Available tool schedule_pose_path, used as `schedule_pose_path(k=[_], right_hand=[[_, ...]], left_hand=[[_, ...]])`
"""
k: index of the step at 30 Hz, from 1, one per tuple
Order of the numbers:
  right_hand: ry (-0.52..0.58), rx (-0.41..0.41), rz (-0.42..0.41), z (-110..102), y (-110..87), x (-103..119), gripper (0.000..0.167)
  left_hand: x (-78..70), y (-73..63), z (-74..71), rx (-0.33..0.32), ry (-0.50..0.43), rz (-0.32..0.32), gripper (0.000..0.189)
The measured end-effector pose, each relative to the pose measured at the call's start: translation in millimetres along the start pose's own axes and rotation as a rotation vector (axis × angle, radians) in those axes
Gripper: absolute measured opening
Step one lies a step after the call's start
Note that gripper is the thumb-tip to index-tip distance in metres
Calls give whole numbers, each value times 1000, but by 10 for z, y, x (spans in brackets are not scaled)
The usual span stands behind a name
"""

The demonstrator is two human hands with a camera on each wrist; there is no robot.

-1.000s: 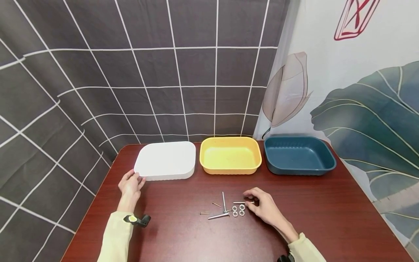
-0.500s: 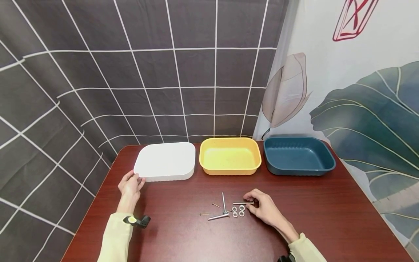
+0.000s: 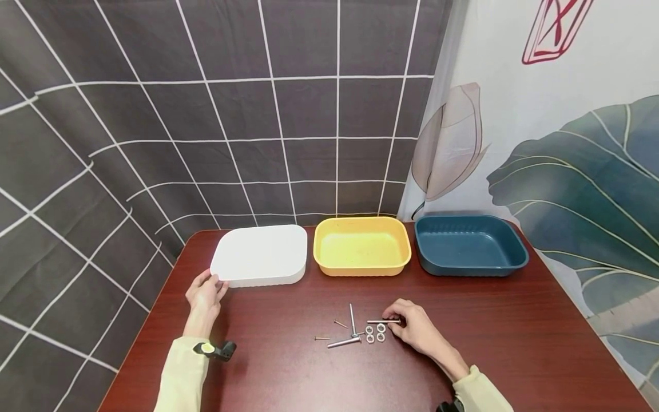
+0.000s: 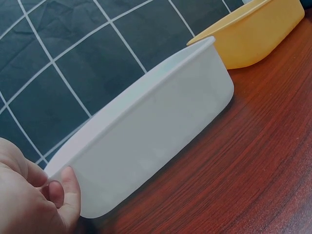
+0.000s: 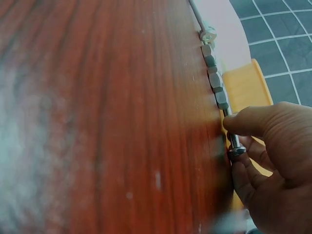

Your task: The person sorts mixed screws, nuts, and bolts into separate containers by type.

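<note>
At the left, my left hand (image 3: 205, 294) holds the near corner of a white plastic bin (image 3: 259, 254); in the left wrist view its thumb and fingers pinch the rim. My right hand (image 3: 418, 327) pinches a long metal bolt (image 3: 380, 321) near its head. The right wrist view shows thumb and fingers around the bolt shank (image 5: 235, 140), just above the head. Several hex nuts (image 3: 381, 328) sit in a small group right beside that bolt. Left of them lie a bolt pointing away (image 3: 352, 317) and a thicker bolt (image 3: 344, 342).
Small brassy screws (image 3: 321, 338) lie left of the bolts. A yellow bin (image 3: 362, 271) and a dark blue bin (image 3: 471, 270) stand in a row with the white one along the back of the reddish-brown table (image 3: 288, 377). A dark grid-patterned curtain (image 3: 304, 109) hangs behind.
My right fingers have drawn in around the head end of the long bolt. My left hand stays on the white bin's corner.
</note>
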State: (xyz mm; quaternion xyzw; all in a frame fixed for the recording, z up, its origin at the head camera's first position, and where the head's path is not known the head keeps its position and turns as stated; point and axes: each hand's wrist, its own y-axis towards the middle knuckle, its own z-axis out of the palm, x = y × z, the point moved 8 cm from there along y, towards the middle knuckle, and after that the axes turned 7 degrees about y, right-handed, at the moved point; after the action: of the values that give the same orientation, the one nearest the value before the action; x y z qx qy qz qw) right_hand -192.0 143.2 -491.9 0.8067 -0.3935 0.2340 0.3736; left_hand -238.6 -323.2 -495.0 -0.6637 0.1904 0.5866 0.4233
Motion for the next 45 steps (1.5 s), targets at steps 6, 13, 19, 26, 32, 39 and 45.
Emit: schedule_pose_path(k=[6, 13, 19, 26, 32, 39, 45], right_hand=[[-35, 29, -12, 25, 33, 11, 31], [-2, 30, 26, 7, 35, -27, 29], [82, -11, 41, -65, 123, 17, 26], [157, -30, 89, -73, 388, 69, 23], [218, -19, 92, 10, 649, 175, 21], [264, 27, 80, 194, 932, 318, 16], [275, 17, 48, 322, 1193, 434, 13]], left_hand=[[3, 5, -12, 2, -8, 5, 53], [19, 27, -21, -4, -20, 6, 50], [29, 39, -45, -17, -23, 6, 49], [40, 44, -61, -12, -26, 1, 51], [33, 42, -46, -15, -28, -1, 51], [24, 45, -27, -12, -28, 9, 51], [37, 54, -29, -30, -30, 6, 47]])
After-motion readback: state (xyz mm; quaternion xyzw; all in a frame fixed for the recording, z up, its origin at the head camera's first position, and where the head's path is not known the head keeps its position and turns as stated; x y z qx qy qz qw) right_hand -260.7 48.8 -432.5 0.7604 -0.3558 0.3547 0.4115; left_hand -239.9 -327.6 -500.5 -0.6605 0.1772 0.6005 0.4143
